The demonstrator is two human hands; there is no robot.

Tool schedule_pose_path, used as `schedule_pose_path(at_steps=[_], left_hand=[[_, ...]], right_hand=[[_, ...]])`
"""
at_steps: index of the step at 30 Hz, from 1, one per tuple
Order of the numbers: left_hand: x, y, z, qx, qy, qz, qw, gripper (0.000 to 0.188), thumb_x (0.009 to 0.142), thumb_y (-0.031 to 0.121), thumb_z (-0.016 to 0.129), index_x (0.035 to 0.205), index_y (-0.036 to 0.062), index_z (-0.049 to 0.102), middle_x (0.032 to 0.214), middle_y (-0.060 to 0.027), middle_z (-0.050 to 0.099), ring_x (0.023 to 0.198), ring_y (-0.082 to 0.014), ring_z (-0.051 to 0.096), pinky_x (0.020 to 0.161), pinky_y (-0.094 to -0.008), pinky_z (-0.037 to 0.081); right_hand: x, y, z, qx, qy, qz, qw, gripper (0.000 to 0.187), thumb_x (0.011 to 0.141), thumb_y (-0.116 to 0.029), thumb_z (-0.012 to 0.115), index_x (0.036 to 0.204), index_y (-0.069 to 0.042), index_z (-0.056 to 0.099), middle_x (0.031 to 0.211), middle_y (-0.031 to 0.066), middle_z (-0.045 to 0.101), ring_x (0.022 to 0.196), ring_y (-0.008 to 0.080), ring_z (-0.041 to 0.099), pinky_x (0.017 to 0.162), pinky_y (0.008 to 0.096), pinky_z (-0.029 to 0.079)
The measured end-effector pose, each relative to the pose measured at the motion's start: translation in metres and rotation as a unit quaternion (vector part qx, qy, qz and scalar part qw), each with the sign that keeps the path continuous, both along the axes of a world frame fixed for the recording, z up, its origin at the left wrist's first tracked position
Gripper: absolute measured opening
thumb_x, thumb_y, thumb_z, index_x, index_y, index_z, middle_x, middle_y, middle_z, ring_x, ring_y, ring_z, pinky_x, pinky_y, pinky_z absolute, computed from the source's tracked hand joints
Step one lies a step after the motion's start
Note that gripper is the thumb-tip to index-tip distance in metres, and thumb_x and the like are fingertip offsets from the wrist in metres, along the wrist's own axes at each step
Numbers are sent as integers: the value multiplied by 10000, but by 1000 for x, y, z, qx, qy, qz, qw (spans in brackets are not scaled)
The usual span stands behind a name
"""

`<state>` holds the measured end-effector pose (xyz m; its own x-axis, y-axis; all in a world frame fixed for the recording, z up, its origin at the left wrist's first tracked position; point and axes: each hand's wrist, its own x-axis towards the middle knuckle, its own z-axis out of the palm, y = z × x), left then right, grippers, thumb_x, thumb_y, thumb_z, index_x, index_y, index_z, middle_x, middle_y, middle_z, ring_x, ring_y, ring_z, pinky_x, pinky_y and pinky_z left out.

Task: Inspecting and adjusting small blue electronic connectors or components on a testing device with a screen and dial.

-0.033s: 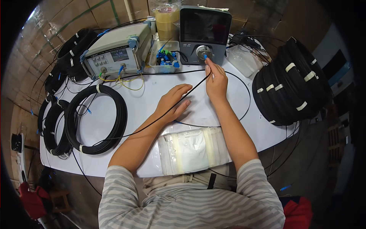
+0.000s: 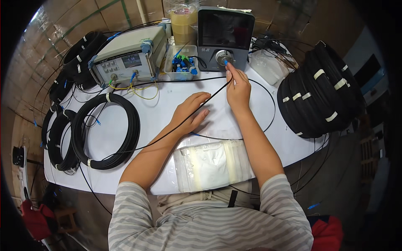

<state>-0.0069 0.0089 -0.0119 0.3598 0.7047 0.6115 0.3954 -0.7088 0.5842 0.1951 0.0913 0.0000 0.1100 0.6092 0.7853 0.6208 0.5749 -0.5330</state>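
The right hand (image 2: 238,90) reaches toward twelve o'clock, its thumb and forefinger pinched together on a small blue connector (image 2: 226,62) at the end of a thin black cable (image 2: 197,109), holding it right at the round port (image 2: 222,57) on the front of the grey screened tester (image 2: 225,33). The connector sits at the very fingertips, just past them toward the port; whether it is already touching the port cannot be told. From the pinch the cable runs down toward seven o'clock, passing over the left hand (image 2: 190,113), which lies flat on the white table (image 2: 159,119), palm down, fingers loosely spread and pointing toward one o'clock, the cable crossing its fingers rather than being gripped. At nine o'clock from the left hand lies a black cable coil (image 2: 106,131), with more coils beyond it near the table's edge. At ten o'clock stands a beige instrument box (image 2: 127,56), and beside it at twelve a clear tray of blue connectors (image 2: 182,65). At three o'clock a large stack of black coils (image 2: 320,92) rests on the table's right end. A white padded wrap (image 2: 211,165) lies at six o'clock between the forearms.
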Motion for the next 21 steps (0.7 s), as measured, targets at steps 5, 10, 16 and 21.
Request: schedule_pose_path(at_steps=[5,10,16,21], left_hand=[[0,1,-2,-54,6,18,998,443,935,179,697,1353,74,596,1358,-142,610,1181,-360,638,960,-391,532],[2,6,-5,-46,12,14,999,401,935,177,694,1309,60,608,1332,-139,616,1166,-353,641,944,-391,534],[3,12,-6,-61,17,26,998,342,942,176,678,1252,40,628,1285,-140,638,1127,-349,652,932,-387,538],[16,36,-12,-53,33,26,998,329,952,185,665,1239,29,629,1242,-141,653,1075,-335,665,910,-371,543]], right_hand=[[5,9,11,19,-52,-42,998,184,979,-150,677,1113,-54,758,948,122,726,929,286,670,817,376,535],[12,23,6,65,-85,-34,994,169,939,-130,719,1086,-62,769,917,114,727,941,296,668,820,383,539],[16,28,1,29,-47,34,998,352,902,-99,752,1247,-55,697,1008,108,706,931,266,666,830,360,543],[24,50,-29,-36,92,47,994,510,891,-33,746,1375,-40,587,1038,58,641,941,161,637,828,303,545]])
